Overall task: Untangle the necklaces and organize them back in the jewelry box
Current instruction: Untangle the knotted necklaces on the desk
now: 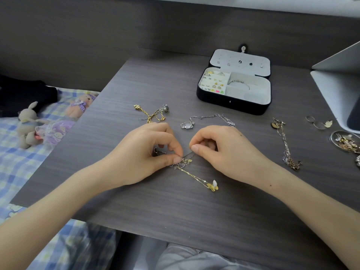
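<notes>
Gold chain point(196, 177) trails from the knot point(183, 161); left hand point(145, 151) pinches the knot steady while right hand point(218, 151) pinches a strand, likely teasing it free.

**Single head-worn wide-angle camera, facing forward and down.**
It looks from above the near edge of the dark grey wood-grain table point(194, 215), close over the left hand point(144, 151) and right hand point(220, 151), which flank the tangled gold and silver chain necklaces point(194, 176) at centre; the open black jewelry box with pale lining point(233, 107) sits farther back, right.
</notes>
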Tool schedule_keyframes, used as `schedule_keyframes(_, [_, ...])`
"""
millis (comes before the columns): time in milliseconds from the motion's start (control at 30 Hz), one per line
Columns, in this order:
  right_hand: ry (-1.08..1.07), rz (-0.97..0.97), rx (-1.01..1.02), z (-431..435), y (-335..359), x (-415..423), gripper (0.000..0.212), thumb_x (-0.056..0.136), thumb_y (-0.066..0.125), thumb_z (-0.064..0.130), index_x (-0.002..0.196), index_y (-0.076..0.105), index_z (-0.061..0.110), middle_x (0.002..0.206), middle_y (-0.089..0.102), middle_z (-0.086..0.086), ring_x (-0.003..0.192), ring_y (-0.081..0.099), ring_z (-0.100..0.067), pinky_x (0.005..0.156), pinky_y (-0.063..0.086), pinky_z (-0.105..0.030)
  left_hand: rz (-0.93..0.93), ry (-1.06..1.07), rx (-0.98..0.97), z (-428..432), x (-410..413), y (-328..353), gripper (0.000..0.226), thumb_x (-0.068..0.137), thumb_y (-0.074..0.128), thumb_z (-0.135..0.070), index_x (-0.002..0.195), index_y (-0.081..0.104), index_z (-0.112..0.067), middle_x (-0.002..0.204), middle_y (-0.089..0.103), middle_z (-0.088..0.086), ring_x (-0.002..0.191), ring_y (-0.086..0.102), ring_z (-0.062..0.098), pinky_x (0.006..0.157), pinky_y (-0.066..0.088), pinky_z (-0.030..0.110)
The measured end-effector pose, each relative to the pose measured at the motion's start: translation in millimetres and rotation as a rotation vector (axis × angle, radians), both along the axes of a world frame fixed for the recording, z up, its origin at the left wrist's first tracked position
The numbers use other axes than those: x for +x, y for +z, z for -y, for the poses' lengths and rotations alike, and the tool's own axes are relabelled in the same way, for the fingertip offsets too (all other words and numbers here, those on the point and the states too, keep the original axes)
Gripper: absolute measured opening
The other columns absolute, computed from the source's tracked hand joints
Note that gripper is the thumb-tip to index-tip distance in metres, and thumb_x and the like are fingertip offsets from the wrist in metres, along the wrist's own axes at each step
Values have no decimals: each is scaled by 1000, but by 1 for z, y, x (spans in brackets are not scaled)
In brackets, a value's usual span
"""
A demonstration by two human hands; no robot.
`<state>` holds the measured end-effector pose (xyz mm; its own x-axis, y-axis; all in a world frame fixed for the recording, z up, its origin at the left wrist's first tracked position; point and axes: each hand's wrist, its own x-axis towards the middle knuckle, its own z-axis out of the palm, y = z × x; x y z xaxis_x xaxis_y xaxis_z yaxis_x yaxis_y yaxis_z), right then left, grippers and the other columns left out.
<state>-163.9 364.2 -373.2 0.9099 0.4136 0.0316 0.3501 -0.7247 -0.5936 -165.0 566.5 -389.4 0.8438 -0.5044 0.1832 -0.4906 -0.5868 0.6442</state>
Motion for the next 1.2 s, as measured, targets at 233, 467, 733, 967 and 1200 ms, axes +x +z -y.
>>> schedule_keyframes(233, [175, 80, -93, 2, 0, -1, 10, 83, 67, 22, 87, 65, 32, 80, 52, 14, 77, 42, -1, 72, 30, -10, -10, -12, -55, 0, -2, 3, 12, 77, 62, -47, 84, 66, -38, 88, 57, -14, 84, 51, 9, 77, 39, 19])
schedule_keyframes(467, [206, 9, -15, 1, 1, 1, 9, 82, 70, 31, 90, 67, 30, 87, 56, 8, 83, 46, -11, 76, 36, -24, -122, 30, -158, 5, 2, 12, 3, 78, 65, -31, 76, 67, -32, 70, 61, -14, 67, 49, 2, 63, 32, 13])
schedule_keyframes(733, [153, 36, -15, 5, 2, -1, 14, 83, 67, 28, 75, 57, 34, 81, 56, 14, 78, 44, -2, 73, 33, -17, -117, 5, -127, 8, 3, 14, 4, 81, 62, -27, 78, 63, -29, 71, 58, -20, 68, 51, 2, 63, 33, 12])
schedule_keyframes(967, [208, 58, -111, 16, 9, -11, 11, 78, 62, 46, 70, 58, 38, 80, 58, 19, 81, 45, -3, 73, 32, -12, -129, -65, -105, 3, -5, 13, 3, 80, 66, -32, 78, 65, -31, 80, 63, -15, 80, 56, 8, 72, 43, 20])
schedule_keyframes(1200, [182, 14, -111, 14, 9, -5, 16, 83, 62, 38, 73, 65, 26, 69, 56, 15, 72, 48, -1, 68, 36, -15, -47, -168, -41, -2, -9, 7, 19, 78, 63, -45, 93, 70, -35, 89, 63, -12, 87, 59, 7, 79, 45, 24])
